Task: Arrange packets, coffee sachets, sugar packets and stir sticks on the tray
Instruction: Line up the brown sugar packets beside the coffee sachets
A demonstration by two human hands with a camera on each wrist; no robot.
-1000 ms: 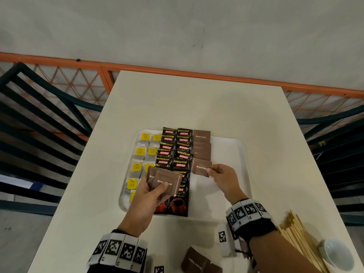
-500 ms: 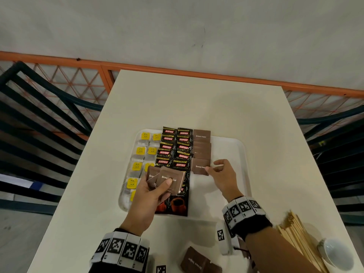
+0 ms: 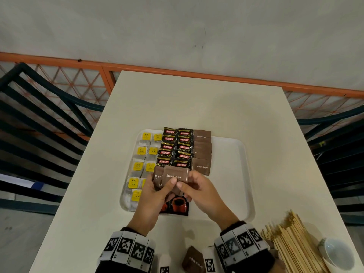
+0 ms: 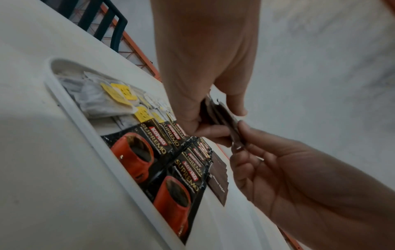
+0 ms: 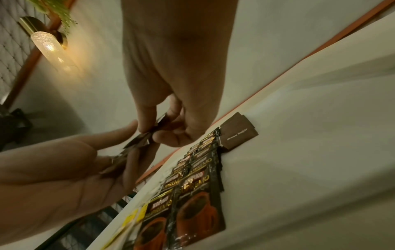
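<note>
Now | left hand grip: two sugar packets | right hand pinches one

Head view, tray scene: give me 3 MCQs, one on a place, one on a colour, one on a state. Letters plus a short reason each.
1. Where do the stir sticks lie?
A. on the tray
B. on the table, right of the tray
C. in the left hand

2. What colour are the tags on the tea bags?
A. yellow
B. green
C. blue

3. What is the right hand doing?
A. resting flat on the table
B. lifting the cup
C. pinching a brown sugar packet held in the left hand

Key: 1 B, the bundle lies off the tray; 2 A, yellow squares on each bag; 3 C, thumb and fingers meet on the packet's edge.
</note>
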